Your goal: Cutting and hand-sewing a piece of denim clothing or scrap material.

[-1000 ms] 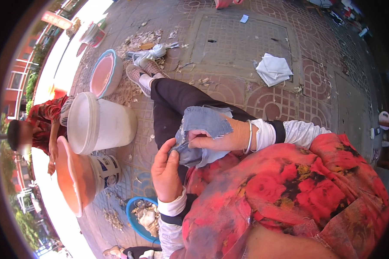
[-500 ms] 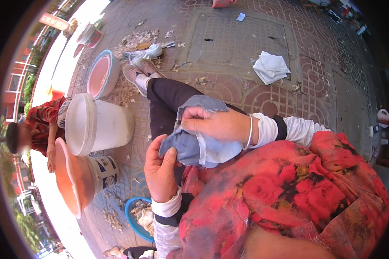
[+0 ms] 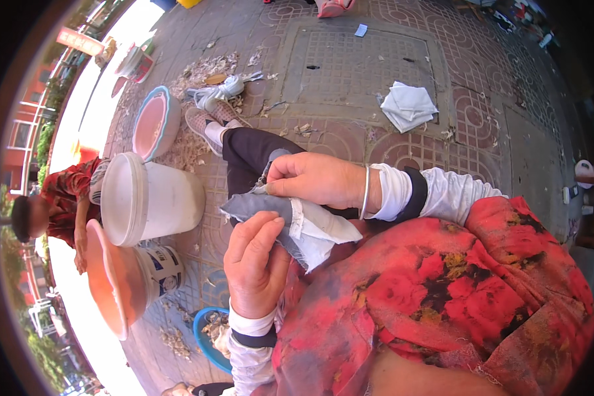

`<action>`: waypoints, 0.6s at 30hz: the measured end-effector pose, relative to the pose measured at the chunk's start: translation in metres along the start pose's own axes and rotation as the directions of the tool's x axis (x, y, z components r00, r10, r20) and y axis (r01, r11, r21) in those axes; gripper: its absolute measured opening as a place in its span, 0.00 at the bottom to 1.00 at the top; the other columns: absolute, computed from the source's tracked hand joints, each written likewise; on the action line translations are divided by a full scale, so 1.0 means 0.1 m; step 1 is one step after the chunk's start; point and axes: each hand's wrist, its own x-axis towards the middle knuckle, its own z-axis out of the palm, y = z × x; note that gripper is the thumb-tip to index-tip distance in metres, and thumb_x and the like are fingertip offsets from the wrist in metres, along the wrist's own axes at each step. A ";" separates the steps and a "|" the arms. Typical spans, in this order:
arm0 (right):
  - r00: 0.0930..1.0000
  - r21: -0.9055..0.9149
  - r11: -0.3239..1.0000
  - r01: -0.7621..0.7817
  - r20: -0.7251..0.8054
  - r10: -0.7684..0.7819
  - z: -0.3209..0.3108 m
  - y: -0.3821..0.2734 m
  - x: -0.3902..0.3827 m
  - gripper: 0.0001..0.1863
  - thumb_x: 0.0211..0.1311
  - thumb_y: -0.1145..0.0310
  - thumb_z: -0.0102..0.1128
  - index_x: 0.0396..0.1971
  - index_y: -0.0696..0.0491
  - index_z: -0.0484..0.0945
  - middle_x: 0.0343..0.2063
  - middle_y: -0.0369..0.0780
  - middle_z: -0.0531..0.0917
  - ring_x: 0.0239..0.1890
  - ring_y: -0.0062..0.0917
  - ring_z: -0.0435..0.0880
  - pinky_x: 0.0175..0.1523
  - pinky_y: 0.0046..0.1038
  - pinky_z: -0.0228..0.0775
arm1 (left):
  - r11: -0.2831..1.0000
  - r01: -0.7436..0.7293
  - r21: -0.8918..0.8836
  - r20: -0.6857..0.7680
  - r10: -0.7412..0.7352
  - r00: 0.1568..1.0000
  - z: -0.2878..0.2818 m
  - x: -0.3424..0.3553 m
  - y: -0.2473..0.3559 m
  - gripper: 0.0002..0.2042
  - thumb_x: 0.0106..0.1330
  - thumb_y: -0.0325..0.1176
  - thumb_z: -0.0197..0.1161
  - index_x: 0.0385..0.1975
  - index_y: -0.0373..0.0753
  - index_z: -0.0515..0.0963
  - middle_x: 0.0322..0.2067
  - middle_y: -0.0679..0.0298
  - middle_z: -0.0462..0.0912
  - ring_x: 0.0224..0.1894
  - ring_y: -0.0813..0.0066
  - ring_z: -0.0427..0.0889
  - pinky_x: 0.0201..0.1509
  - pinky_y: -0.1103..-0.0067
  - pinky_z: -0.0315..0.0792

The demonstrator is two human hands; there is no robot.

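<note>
A small piece of grey-blue cloth [image 3: 297, 228] with a frayed edge and a white patch is stretched between my two hands, above my dark trousers [image 3: 257, 155]. My left hand [image 3: 256, 267] pinches its near edge between thumb and fingertips. With a bracelet at the wrist, my right hand [image 3: 323, 179] grips the far edge, thumb on top and fingers curled under. Part of the cloth is hidden by the fingers. The white corner hangs free toward the red floral garment [image 3: 442, 297] over my lap.
To the left stand a white bucket [image 3: 171, 201], an orange basin [image 3: 115, 280] on a printed bucket, a pink basin [image 3: 155, 122] and a blue basin [image 3: 204, 340]. Folded white cloths [image 3: 408, 105] lie on the paving. Another person [image 3: 69, 198] sits at far left.
The cloth has been turned so that more of its white side shows. My left hand's fingers have closed over its near edge; my right hand has shifted slightly left.
</note>
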 end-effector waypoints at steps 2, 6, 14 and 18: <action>0.997 -0.011 0.997 -0.074 0.023 0.075 -0.02 -0.10 -0.05 0.09 0.54 0.67 0.53 0.31 0.57 0.73 0.25 0.35 0.75 0.28 0.17 0.72 0.34 0.21 0.65 | 1.000 0.011 -0.018 -0.025 -0.011 1.000 0.02 0.02 -0.01 0.13 0.45 0.13 0.55 0.32 0.33 0.74 0.33 0.58 0.75 0.35 0.67 0.75 0.40 0.78 0.68; 0.888 -0.456 0.794 0.403 -0.014 -0.459 -0.08 -0.08 -0.11 0.09 0.56 0.67 0.52 0.30 0.58 0.71 0.26 0.35 0.75 0.32 0.20 0.73 0.38 0.25 0.66 | 0.977 0.106 -0.186 -0.149 -0.134 0.980 -0.02 -0.01 -0.04 0.09 0.48 0.15 0.56 0.29 0.33 0.74 0.32 0.59 0.74 0.33 0.71 0.73 0.38 0.83 0.66; 0.814 -0.124 0.904 0.409 0.498 -0.300 -0.24 -0.28 -0.26 0.15 0.56 0.61 0.54 0.36 0.57 0.73 0.25 0.34 0.76 0.29 0.15 0.72 0.36 0.19 0.64 | 0.947 0.183 -0.264 -0.127 -0.222 0.967 0.01 0.02 -0.10 0.02 0.55 0.20 0.55 0.27 0.33 0.72 0.27 0.63 0.72 0.28 0.78 0.68 0.33 0.85 0.62; 0.896 -0.305 0.873 0.381 0.356 -0.266 -0.42 -0.25 -0.27 0.13 0.54 0.61 0.56 0.31 0.56 0.75 0.22 0.34 0.76 0.26 0.14 0.72 0.34 0.20 0.65 | 0.826 0.375 -0.421 -0.101 -0.453 0.886 -0.05 -0.03 -0.17 0.01 0.57 0.22 0.55 0.25 0.33 0.71 0.25 0.68 0.70 0.28 0.83 0.65 0.32 0.87 0.59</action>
